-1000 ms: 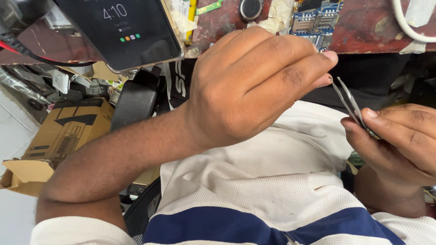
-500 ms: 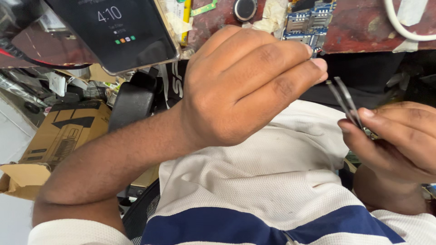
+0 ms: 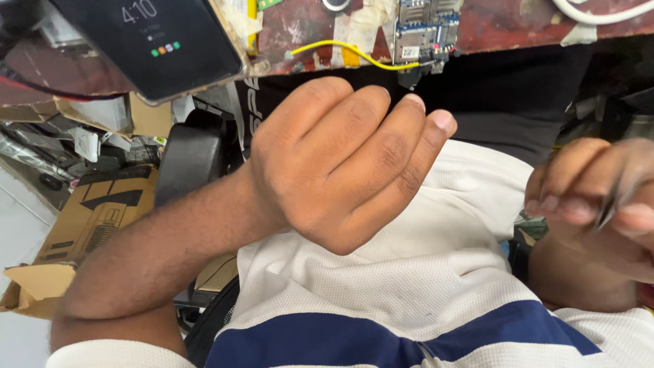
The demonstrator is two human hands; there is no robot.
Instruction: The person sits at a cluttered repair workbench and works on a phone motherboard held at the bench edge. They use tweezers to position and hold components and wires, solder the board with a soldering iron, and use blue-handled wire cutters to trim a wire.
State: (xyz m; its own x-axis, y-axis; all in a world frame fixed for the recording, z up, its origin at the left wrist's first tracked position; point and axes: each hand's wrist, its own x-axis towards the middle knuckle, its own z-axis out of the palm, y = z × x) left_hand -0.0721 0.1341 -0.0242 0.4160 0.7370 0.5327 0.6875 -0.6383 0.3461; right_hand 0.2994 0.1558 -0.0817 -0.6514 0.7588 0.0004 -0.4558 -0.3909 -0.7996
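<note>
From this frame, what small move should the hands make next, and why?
Probably steady the right hand first. It is blurred with motion, and the thin metal tool between its fingers shows only as a smear. The left hand is curled over the lap, apart from the circuit board at the bench edge, with nothing visible in it. After that, I would bring the tool up toward the board.

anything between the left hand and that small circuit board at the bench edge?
Nothing visible. The left hand, fingers curled, sits just below the small blue-and-silver circuit board on the worn red-brown bench; only open gap between them. The thin yellow wire runs alongside, not across.
</note>
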